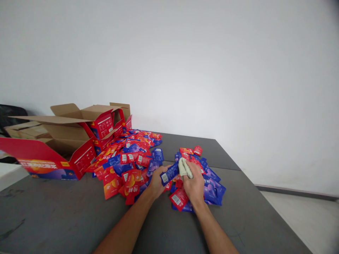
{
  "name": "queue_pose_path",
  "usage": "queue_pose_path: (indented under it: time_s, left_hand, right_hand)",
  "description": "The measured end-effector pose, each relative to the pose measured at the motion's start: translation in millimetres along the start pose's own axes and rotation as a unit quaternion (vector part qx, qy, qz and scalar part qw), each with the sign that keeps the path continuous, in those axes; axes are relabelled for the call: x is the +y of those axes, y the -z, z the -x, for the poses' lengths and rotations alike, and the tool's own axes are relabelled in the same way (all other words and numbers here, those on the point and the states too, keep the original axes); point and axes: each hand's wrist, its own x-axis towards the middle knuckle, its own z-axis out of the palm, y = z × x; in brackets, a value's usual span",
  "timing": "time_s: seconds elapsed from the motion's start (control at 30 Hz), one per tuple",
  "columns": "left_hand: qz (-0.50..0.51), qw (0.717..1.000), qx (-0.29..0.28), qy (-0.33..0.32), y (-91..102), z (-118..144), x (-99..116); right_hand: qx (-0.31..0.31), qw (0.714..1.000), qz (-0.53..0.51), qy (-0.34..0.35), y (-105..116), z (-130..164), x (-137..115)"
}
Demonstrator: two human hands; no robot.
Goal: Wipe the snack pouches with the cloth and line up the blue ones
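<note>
Between my hands is a blue sachet [169, 174] with a white barcode label, gripped near its left end by my left hand [158, 181]. A pale cream cloth [184, 168] is bunched in my right hand [194, 180] and touches the sachet's right end. Under and around my right hand lies a smaller pile of red and blue sachets [210, 188]. To the left of my left hand spreads a larger heap of red, orange and blue sachets [134, 180]. My right fingertips are partly covered by the cloth.
Open red cartons [84, 164] with brown flaps stand at the left, beside the larger heap. Behind them is a plain brown box [29, 130]. The dark grey table [246, 208] has its right edge above a pale floor, and a white wall [212, 70] rises behind.
</note>
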Motion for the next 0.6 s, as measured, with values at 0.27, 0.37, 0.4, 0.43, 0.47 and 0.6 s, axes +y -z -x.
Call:
queue_pose_path:
  time_s: [0.27, 0.37, 0.4, 0.43, 0.47, 0.6]
  left_hand:
    - [-0.114, 0.989, 0.072, -0.058, 3.8, -8, 12]
    - [-0.323, 0.931, 0.124, -0.114, 16.5, -13, 19]
    - [-0.394, 0.898, 0.141, -0.136, 20.6, -14, 21]
    - [-0.456, 0.861, 0.157, -0.161, 24.6, -15, 23]
    - [-0.508, 0.823, 0.17, -0.187, 28.4, -15, 25]
    - [-0.655, 0.67, 0.218, -0.271, 44.4, -16, 37]
  right_hand:
    - [-0.181, 0.978, -0.077, 0.062, -20, 21, -20]
    - [-0.195, 0.977, -0.07, 0.048, -21, 20, -22]
    - [-0.19, 0.979, -0.061, 0.032, -20, 18, -21]
    - [-0.183, 0.982, -0.051, 0.013, -18, 16, -20]
    - [-0.174, 0.984, -0.04, -0.006, -17, 14, -18]
    - [-0.12, 0.991, -0.007, -0.066, -12, 5, -12]
